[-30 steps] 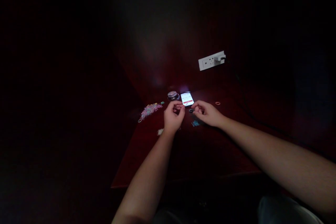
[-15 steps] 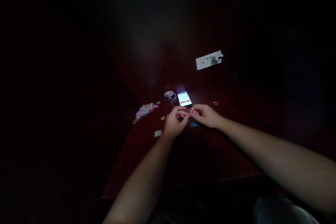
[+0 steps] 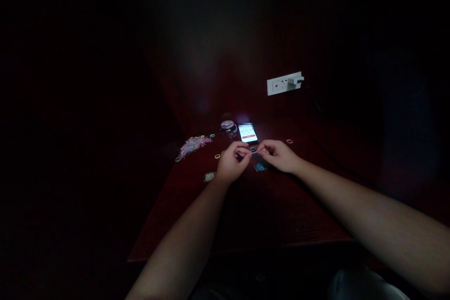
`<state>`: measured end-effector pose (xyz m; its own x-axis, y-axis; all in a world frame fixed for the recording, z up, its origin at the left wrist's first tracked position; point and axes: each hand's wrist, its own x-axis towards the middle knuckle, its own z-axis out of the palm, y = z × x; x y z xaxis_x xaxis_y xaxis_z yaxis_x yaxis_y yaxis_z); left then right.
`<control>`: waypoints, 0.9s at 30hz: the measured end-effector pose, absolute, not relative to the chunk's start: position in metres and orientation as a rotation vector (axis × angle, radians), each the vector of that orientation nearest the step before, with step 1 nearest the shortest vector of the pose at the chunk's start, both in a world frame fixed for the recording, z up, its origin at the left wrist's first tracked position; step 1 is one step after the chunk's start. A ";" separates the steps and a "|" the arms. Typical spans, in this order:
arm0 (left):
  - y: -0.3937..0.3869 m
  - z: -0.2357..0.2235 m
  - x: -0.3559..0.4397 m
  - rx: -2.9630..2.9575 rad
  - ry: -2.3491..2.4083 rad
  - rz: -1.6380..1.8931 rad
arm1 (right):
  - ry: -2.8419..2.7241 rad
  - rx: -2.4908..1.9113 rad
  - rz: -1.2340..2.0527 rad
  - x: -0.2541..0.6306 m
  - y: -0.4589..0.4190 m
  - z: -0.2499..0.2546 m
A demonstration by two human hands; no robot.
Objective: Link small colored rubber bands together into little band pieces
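1. Near the middle of the desk point(image 3: 281, 215), a thin pale band point(image 3: 254, 152) spans the short gap between two sets of fingertips; take that spot as the clock's centre, twelve pointing away from the person.
2. At nine, the left hand point(image 3: 232, 161) has its thumb and forefinger pinched on one end of the band, the other fingers curled in.
3. At three, the right hand point(image 3: 277, 155) pinches the opposite end in the same way; whether the band clears the surface cannot be told.
4. Just beside the fingertips, at twelve, lies a small ring point(image 3: 253, 149); beyond it, a lit phone point(image 3: 248, 134), with a lidded jar point(image 3: 228, 129) between ten and eleven.
5. At five sits a cluster of blue bands point(image 3: 260, 167); at eight, a pale bundle point(image 3: 210, 176), partly behind the left wrist; farther out at nine, a mixed heap point(image 3: 193, 146).
6. The step in hand looks like working one band between two pinches, seemingly drawn straight.
7. A next move would likely call for light, even tension and matched fingertips, since so thin a piece could slip in this dim light.
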<state>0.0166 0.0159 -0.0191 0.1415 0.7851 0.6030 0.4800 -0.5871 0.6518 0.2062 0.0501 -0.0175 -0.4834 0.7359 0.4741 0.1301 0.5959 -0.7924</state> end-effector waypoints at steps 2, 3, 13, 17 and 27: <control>0.016 -0.019 0.016 2.121 1.235 1.420 | -1.953 -0.678 0.900 0.206 0.050 -0.018; 0.016 -0.019 0.016 2.120 1.239 1.418 | -1.945 -0.675 0.909 0.206 0.051 -0.019; 0.015 -0.017 0.018 2.123 1.228 1.405 | -1.937 -0.698 0.941 0.205 0.049 -0.017; 0.016 -0.019 0.018 2.119 1.210 1.405 | -1.958 -0.719 0.940 0.205 0.048 -0.017; 0.015 -0.017 0.018 2.175 1.239 1.376 | -1.993 -0.734 0.854 0.207 0.048 -0.017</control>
<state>0.0177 0.0151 -0.0171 0.1765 0.7831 0.5964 0.5119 -0.5905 0.6239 0.2066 0.0480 -0.0165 -0.4872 0.7438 0.4576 0.1818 0.5990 -0.7799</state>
